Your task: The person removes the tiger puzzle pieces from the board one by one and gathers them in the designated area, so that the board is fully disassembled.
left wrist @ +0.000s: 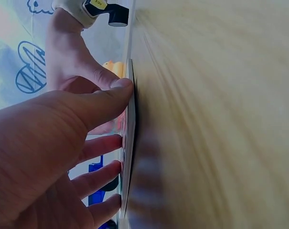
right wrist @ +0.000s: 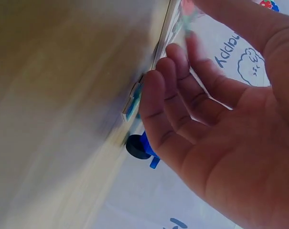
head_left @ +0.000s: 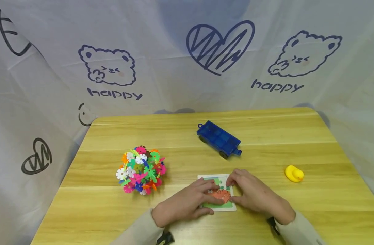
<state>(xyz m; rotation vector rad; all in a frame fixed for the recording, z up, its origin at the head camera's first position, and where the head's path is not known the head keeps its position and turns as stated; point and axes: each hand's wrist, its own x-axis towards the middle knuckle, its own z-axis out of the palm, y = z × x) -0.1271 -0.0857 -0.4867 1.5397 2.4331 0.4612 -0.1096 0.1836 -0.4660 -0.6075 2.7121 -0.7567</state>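
A small jigsaw puzzle (head_left: 225, 209) with a white frame, green pieces and an orange picture (head_left: 226, 195) lies on the table between both hands. My left hand (head_left: 190, 200) rests over its left part, fingers spread across the picture. In the left wrist view, the left thumb meets the near edge of the puzzle board (left wrist: 130, 119). My right hand (head_left: 254, 192) is at the right edge, fingertips at the upper right pieces and thumb beside the orange picture. The right wrist view shows a teal-topped puzzle piece (right wrist: 130, 109) near its curved fingers.
A ball of colourful flower-shaped plastic pieces (head_left: 141, 170) sits left of the puzzle. Behind it stands a blue toy trailer (head_left: 218, 137) with dark wheels. A yellow rubber duck (head_left: 294, 174) lies right, on the wooden table (head_left: 92, 211). A printed white curtain (head_left: 165, 78) hangs behind.
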